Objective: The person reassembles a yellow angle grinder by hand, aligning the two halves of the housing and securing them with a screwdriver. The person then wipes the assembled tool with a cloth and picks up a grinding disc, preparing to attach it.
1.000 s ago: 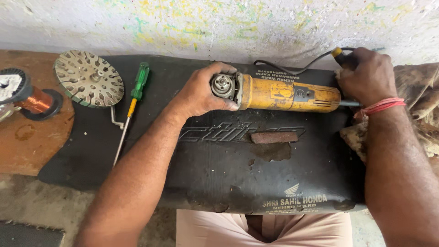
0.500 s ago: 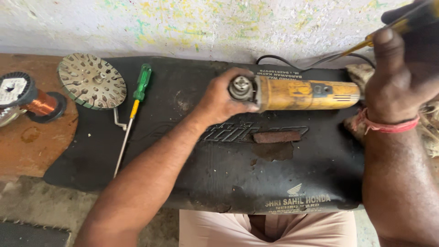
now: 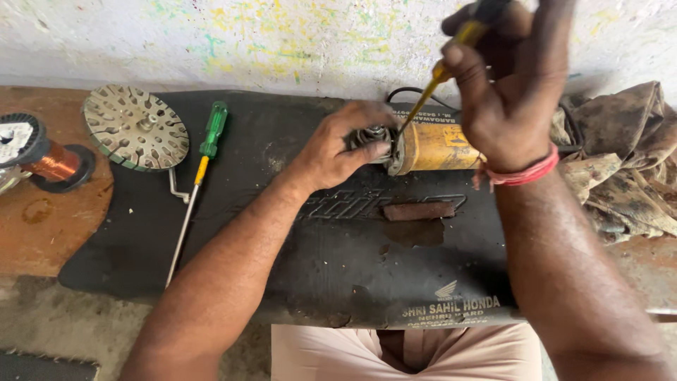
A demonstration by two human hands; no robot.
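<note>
My left hand [image 3: 338,144] sits at the centre of the frame, its fingers curled and pressed onto the grey metal head of the yellow angle grinder [image 3: 434,147], which lies on its side across the black rubber mat [image 3: 282,268] on the bench [image 3: 35,226]. My right hand [image 3: 508,85], at the upper right of the frame, has its fingers pinched around the yellow-handled screwdriver [image 3: 441,70]; the tool slants down and left, and its tip meets the grinder's head just beside my left fingertips. A red thread band [image 3: 525,173] circles my right wrist. A small brown flat bar [image 3: 419,210] lies on the mat just below the grinder. In the upper left of the frame a slotted round disc [image 3: 135,128] rests at the mat's edge, with a green-handled screwdriver [image 3: 199,166] lying beside it, pointing down. A spool of copper wire [image 3: 42,156] stands at the far left. A dirty crumpled rag [image 3: 620,162] lies at the right edge
</note>
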